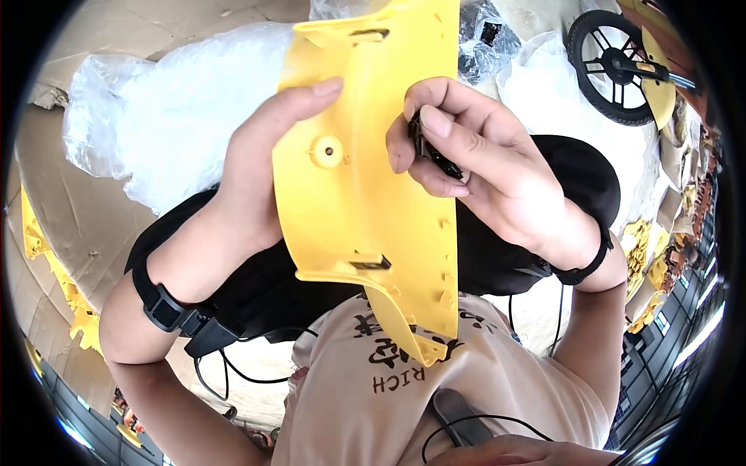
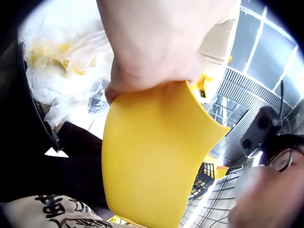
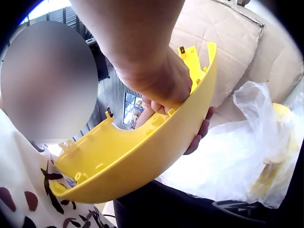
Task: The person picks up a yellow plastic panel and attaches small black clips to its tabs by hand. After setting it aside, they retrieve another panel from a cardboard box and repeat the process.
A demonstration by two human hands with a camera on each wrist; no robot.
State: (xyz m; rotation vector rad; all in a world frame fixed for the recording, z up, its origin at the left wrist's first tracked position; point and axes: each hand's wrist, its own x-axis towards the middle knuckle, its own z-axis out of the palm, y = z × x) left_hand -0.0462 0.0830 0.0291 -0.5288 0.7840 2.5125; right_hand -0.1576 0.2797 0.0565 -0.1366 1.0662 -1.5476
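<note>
A curved yellow plastic panel (image 1: pixel 342 210) is held up over the lap in the head view, its inner side showing a round boss and two small black clips (image 1: pixel 371 262) set in slots. My left hand (image 1: pixel 260 151) grips its left edge, thumb lying on the inner face. In the left wrist view that hand (image 2: pixel 152 52) covers the panel's top edge. My right hand (image 1: pixel 486 159) pinches small black pieces (image 1: pixel 435 147) between thumb and fingers, close over the panel's right side. The right wrist view has the right hand (image 3: pixel 164 88) reaching inside the panel; the pieces are hidden there.
Clear plastic bags (image 1: pixel 179 109) lie on cardboard (image 1: pixel 66 179) at the left. A black spoked wheel (image 1: pixel 614 66) stands at the top right. Yellow parts (image 1: pixel 70 291) lie along the left edge, and more (image 1: pixel 641 264) at the right. Cables hang from both wrist straps.
</note>
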